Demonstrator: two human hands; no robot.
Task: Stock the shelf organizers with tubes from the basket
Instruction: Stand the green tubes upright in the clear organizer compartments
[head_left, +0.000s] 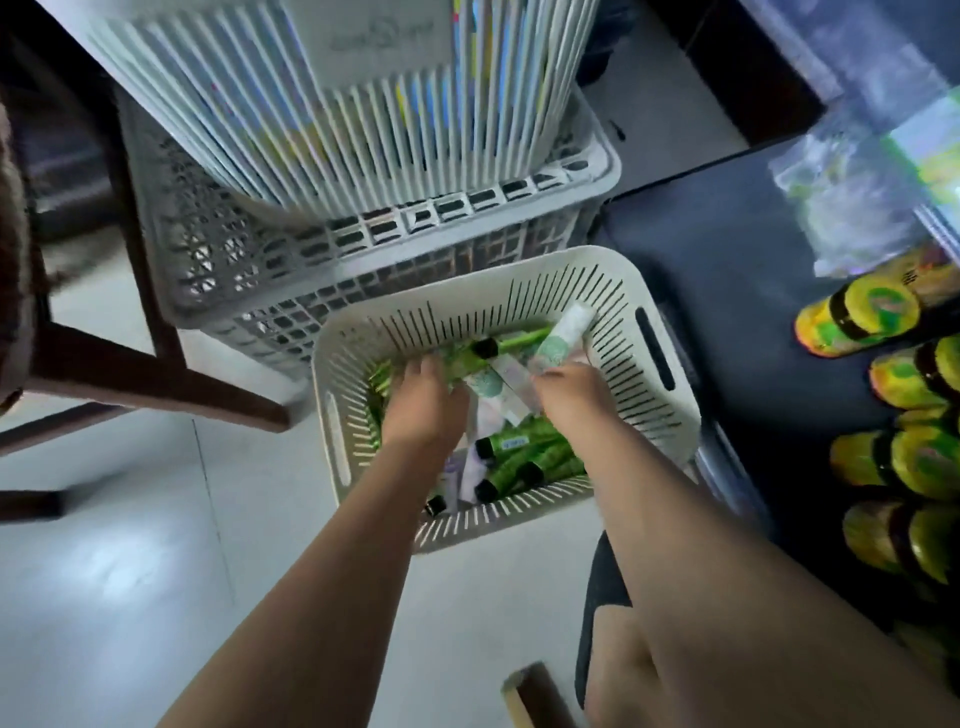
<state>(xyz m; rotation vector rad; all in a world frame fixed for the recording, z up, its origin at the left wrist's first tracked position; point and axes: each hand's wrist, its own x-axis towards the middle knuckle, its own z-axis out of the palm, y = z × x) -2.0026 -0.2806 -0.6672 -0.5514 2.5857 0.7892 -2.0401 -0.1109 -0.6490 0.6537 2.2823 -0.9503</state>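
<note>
Forearms (332, 582) reach down into white slotted basket (457, 291) on floor (130, 571). Right hand (571, 397) grips a pale tube (566, 332) tilted up toward far wall. Left hand (423, 402) just beside, fingers buried among green tubes (540, 452); grip cannot be told.

The one camera rides on my head and looks forward and steeply down, so my own forearms run up from the 6 o'clock edge to my left hand (423, 400) and right hand (574, 392) near the middle. It sits close: the white slotted basket (613, 291) fills the centre, seen almost straight from above, down onto the tubes (524, 447) inside. The wide lens bends the edges. A grey latticed crate (218, 249) leans in at 11 to 12 o'clock, pale floor (104, 571) spreads at 8 o'clock, and the dark shelf (701, 249) with yellow-green bottles (857, 317) runs along 3 o'clock.
</note>
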